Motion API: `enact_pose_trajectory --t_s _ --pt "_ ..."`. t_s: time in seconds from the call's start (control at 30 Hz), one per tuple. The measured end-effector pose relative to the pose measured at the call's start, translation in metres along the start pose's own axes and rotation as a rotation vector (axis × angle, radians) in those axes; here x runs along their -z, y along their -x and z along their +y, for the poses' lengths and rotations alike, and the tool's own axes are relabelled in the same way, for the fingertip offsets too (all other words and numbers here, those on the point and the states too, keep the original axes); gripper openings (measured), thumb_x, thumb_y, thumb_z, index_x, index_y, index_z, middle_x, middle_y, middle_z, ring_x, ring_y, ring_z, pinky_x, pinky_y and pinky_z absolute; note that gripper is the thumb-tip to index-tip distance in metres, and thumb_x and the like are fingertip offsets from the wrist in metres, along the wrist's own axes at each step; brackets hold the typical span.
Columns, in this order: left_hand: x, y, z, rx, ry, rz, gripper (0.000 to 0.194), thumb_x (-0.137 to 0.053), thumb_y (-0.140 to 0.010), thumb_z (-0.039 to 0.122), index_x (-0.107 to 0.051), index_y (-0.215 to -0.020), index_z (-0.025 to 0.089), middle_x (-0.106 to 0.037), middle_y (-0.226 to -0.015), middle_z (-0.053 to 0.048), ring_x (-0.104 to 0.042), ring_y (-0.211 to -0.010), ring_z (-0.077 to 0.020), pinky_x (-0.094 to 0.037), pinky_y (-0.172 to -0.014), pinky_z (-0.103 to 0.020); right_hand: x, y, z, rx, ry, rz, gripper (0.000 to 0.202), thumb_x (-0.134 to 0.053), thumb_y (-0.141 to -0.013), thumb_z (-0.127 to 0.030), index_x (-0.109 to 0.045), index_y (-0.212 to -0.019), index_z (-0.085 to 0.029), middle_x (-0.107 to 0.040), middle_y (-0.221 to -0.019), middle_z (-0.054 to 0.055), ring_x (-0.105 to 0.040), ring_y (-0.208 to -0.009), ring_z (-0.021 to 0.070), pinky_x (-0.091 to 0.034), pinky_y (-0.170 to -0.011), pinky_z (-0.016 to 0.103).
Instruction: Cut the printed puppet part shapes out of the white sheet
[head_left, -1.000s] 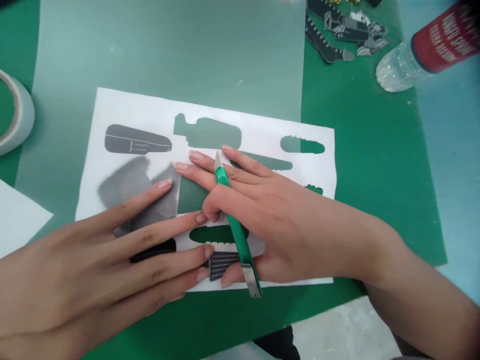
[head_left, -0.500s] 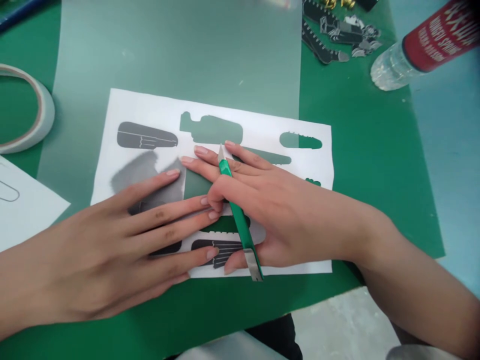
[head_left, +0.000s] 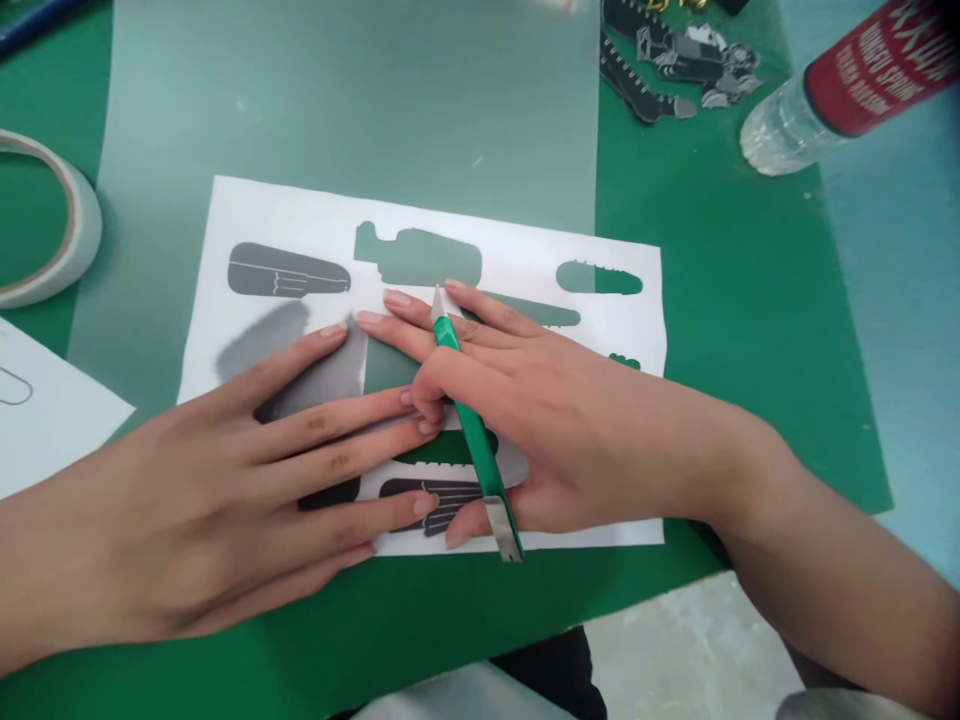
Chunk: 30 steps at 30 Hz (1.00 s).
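now left hand (head_left: 217,490) farther up sheet (head_left: 517,262), knife (head_left: 477,442) still in right hand (head_left: 555,420)

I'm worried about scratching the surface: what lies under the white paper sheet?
Through cutouts in the white paper sheet, a pale green sheet shows in places, the darker green surface in others. Whatever lies beneath the paper's uncut parts, the left hand or the right hand is covered.

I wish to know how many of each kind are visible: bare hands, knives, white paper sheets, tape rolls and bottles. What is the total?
Bare hands: 2 (left hand, right hand)
Knives: 1 (green-handled knife)
White paper sheets: 2 (cut-out sheet, left-edge sheet)
Tape rolls: 1 (tape roll)
Bottles: 1 (red-labelled bottle)
Total: 7
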<state>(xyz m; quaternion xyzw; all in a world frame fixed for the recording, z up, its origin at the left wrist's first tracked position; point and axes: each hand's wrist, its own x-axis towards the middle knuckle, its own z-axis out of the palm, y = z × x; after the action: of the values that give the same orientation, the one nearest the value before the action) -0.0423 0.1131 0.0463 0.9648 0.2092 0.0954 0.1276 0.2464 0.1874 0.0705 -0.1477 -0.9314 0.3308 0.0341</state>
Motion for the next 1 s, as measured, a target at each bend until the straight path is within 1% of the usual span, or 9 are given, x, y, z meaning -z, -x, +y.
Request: enact_pose_trajectory --t_s 0.27,0.43,0.5,0.6,0.73,0.8,0.87,0.93,1.0 --pt "0.0 0.003 0.0 0.024 0.028 0.047 0.048 -0.059 -0.1 0.047 -0.058 -0.147 0.036 -0.028 -0.178 0.004 -0.053 -0.15 -0.0321 -0.016 -0.136 -0.065 -0.001 0.0 0.0 0.013 -0.036 0.023 0.064 -0.079 -0.091 -0.059 -0.055 -0.135 -0.019 -0.031 -0.177 0.017 -0.017 -0.169 0.0309 -0.011 -0.142 0.055" --pt "0.0 0.0 0.0 0.016 0.047 0.065 0.044 -0.061 -0.101 0.044 -0.061 -0.144 0.035 -0.025 -0.18 0.0 -0.043 -0.157 -0.0328 -0.017 -0.137 -0.063 -0.001 0.0 0.002 0.021 -0.115 0.058 0.078 -0.083 -0.089 -0.051 -0.048 -0.151 -0.02 -0.061 -0.154 0.014 -0.018 -0.169 0.0312 -0.009 -0.141 0.057" --pt "0.001 -0.002 0.0 0.013 0.062 0.087 0.039 -0.061 -0.103 0.04 -0.065 -0.142 0.033 -0.031 -0.178 -0.003 -0.043 -0.158 -0.0316 -0.019 -0.138 -0.062 0.003 0.0 0.002 0.009 -0.179 0.064 0.07 -0.084 -0.089 -0.051 -0.052 -0.144 -0.021 -0.066 -0.147 0.013 -0.022 -0.168 0.0319 -0.012 -0.141 0.058" --pt "0.002 -0.004 0.0 0.004 0.076 0.116 0.035 -0.058 -0.106 0.039 -0.068 -0.138 0.032 -0.042 -0.173 -0.003 -0.039 -0.161 -0.0307 -0.018 -0.139 -0.06 0.011 0.0 -0.004 -0.012 -0.334 0.139 0.045 -0.082 -0.092 -0.044 -0.056 -0.122 -0.021 -0.068 -0.143 0.012 -0.04 -0.162 0.0308 -0.031 -0.137 0.05" --pt "0.003 -0.003 -0.001 -0.016 0.055 0.119 0.036 -0.057 -0.107 0.036 -0.066 -0.141 0.031 -0.046 -0.17 -0.002 -0.035 -0.163 -0.0294 -0.019 -0.139 -0.06 0.02 -0.001 -0.019 -0.165 -0.491 0.505 0.018 -0.072 -0.101 -0.027 -0.055 -0.099 -0.022 -0.074 -0.116 0.005 -0.071 -0.13 0.0231 -0.057 -0.114 0.037" --pt "0.002 -0.002 -0.001 -0.025 0.03 0.105 0.039 -0.056 -0.107 0.04 -0.064 -0.144 0.033 -0.046 -0.17 -0.001 -0.038 -0.161 -0.0309 -0.02 -0.138 -0.062 0.023 -0.002 -0.025 -0.263 -0.582 0.64 0.019 -0.058 -0.109 -0.034 -0.056 -0.093 -0.024 -0.076 -0.103 0.001 -0.078 -0.108 0.0205 -0.064 -0.099 0.035" --pt "0.001 -0.002 -0.002 -0.025 0.018 0.104 0.04 -0.056 -0.106 0.042 -0.063 -0.144 0.034 -0.047 -0.17 -0.001 -0.041 -0.16 -0.0319 -0.021 -0.137 -0.064 0.027 -0.002 -0.028 -0.296 -0.661 0.66 0.033 -0.045 -0.112 -0.052 -0.06 -0.097 -0.026 -0.077 -0.1 0.0 -0.078 -0.087 0.0191 -0.066 -0.075 0.033" --pt "0.0 -0.001 -0.002 -0.018 0.011 0.107 0.04 -0.056 -0.105 0.042 -0.063 -0.144 0.035 -0.049 -0.168 0.0 -0.044 -0.158 -0.0323 -0.022 -0.137 -0.065 0.029 -0.002 -0.029 -0.34 -0.635 0.674 0.041 -0.039 -0.109 -0.065 -0.061 -0.113 -0.03 -0.074 -0.113 -0.003 -0.074 -0.072 0.0152 -0.058 -0.053 0.029" --pt "-0.001 0.0 -0.002 -0.014 0.003 0.109 0.04 -0.055 -0.105 0.042 -0.064 -0.144 0.036 -0.051 -0.167 0.0 -0.045 -0.157 -0.0328 -0.022 -0.137 -0.065 0.029 -0.002 -0.028 -0.332 -0.564 0.675 0.047 -0.038 -0.106 -0.068 -0.055 -0.13 -0.031 -0.071 -0.122 -0.004 -0.067 -0.063 0.0117 -0.053 -0.048 0.027"
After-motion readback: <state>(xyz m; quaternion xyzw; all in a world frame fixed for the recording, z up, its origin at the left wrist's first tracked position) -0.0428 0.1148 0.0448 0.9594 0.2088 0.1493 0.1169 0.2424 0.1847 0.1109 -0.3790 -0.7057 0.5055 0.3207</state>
